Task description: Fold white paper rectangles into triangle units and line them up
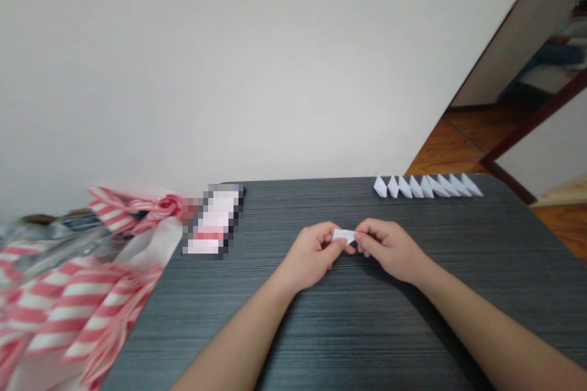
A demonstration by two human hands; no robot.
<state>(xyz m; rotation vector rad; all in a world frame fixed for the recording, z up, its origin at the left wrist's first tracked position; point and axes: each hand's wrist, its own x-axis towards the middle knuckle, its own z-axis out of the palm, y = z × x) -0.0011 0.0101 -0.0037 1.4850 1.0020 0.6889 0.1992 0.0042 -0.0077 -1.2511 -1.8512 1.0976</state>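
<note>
Between my two hands is a small folded piece of white paper (343, 236), held just above the dark table (293, 342). My left hand (314, 253) pinches its left part, with the thumb on the near face. At the paper's right end, my right hand (389, 247) grips it between thumb and fingers. The fingertips hide part of the paper, so its full shape cannot be made out. Toward the table's far right edge stands a row of several folded white paper pieces (415, 187), pointed and set side by side.
A phone-like object (213, 220), blurred by pixels, lies at the table's left. Red-and-white striped cloth (77, 299) is heaped beyond the left edge. A white wall (275, 73) rises behind the table. On the right are a wooden floor (463, 137) and a doorway.
</note>
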